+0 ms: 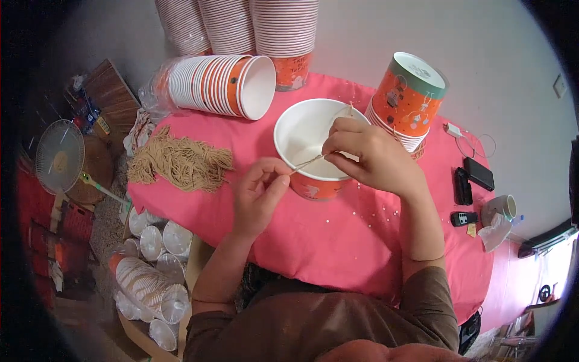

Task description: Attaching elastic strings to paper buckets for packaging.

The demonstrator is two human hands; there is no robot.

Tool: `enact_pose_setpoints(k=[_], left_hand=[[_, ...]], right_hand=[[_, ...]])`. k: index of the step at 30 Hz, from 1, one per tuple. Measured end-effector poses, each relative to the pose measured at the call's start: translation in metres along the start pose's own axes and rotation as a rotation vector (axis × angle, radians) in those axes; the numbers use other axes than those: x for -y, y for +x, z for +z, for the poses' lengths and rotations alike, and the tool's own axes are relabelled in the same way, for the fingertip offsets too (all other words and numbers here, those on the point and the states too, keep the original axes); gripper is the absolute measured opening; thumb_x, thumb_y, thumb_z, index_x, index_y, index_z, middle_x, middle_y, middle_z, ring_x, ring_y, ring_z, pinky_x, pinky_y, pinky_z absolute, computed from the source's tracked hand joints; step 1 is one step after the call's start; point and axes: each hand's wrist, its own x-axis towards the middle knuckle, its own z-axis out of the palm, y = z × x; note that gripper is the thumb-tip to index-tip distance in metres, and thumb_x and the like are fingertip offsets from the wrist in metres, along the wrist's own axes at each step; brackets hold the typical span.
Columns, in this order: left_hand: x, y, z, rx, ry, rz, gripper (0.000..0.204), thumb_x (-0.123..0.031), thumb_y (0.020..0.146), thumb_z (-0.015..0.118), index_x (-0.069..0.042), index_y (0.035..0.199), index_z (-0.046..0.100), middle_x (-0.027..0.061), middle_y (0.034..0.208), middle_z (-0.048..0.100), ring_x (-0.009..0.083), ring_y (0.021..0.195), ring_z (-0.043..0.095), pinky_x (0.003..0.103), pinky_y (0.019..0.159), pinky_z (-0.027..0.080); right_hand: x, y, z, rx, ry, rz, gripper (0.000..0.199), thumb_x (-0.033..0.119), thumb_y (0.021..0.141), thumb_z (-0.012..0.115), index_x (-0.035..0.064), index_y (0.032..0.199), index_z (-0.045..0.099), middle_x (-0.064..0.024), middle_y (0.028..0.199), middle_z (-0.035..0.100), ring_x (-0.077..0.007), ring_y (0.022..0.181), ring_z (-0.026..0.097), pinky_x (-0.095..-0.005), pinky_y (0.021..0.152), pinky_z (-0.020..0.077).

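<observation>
A large paper bucket (316,188), white inside and orange outside, stands upright in front of me. Across its near rim runs a thin tan cord (309,163), stretched between my two hands. My left hand (260,196) pinches one end between thumb and finger, just left of the rim. Over the bucket's right side, my right hand (374,154) grips the cord with curled fingers and partly hides the opening. A thin bit of cord shows above its knuckles at the far rim. To the left lies a heap of tan cords (181,160).
Nested buckets (211,84) lie on their side on the pink-covered table (301,241), before tall stacks (283,36). An upside-down stack (410,99) stands at right, near a black case (479,174) and cup (499,208). A carton of wrapped buckets (157,283) sits lower left, near a fan (60,157).
</observation>
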Motion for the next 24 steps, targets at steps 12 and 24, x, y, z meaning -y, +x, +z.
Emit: enact_pose_setpoints(k=[12,24], left_hand=[[-0.024,0.029,0.026,-0.014,0.664,0.597,0.023,-0.001,0.071,0.073,-0.007,0.089,0.061,0.0061,0.095,0.061,0.0255,0.089,0.056,0.038,0.081,0.043],[-0.024,0.016,0.006,0.044,0.686,0.472,0.015,0.000,0.071,0.069,-0.007,0.081,0.060,0.0080,0.096,0.058,0.0273,0.090,0.055,0.039,0.081,0.042]], right_hand=[[0.014,-0.001,-0.002,-0.015,0.036,0.033,0.011,-0.001,0.077,0.066,0.0011,0.087,0.062,-0.0096,0.082,0.057,-0.0284,0.073,0.060,-0.0370,0.061,0.0473],[-0.001,-0.007,-0.032,-0.300,-0.256,-0.025,0.015,-0.007,0.077,0.067,0.0008,0.087,0.061,-0.0075,0.078,0.056,-0.0219,0.070,0.059,-0.0313,0.058,0.0465]])
